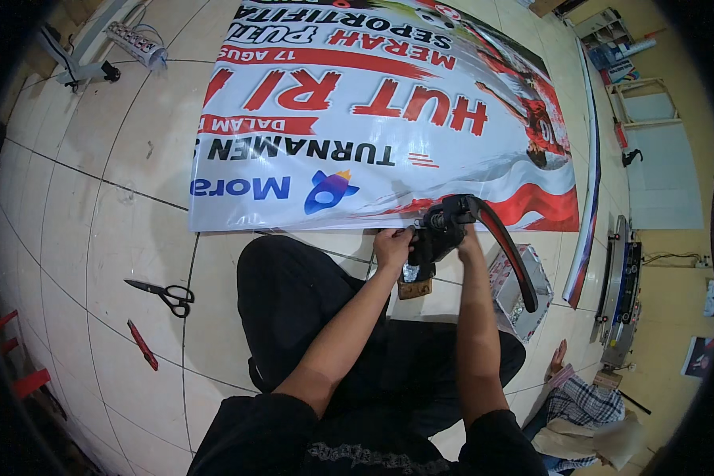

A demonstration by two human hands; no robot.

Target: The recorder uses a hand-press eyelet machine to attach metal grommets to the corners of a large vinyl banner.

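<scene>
A black hand-press eyelet machine (440, 232) stands before me at the near edge of a printed vinyl banner (357, 215). Its long curved lever (507, 250) arcs out to the right, and a wooden block (415, 290) shows at its base. My left hand (392, 247) is at the press's left side by the banner's edge, fingers curled close together; what they pinch is too small to make out. Against the right side of the press is my right hand (469, 245), its fingers mostly hidden behind the machine.
An open patterned box (523, 291) with small shiny pieces sits beside my right knee. Black-handled scissors (166, 296) and a red cutter knife (143, 345) lie on the floor tiles at left. A rolled banner (589, 178) lies at right. Another person (586, 410) is at lower right.
</scene>
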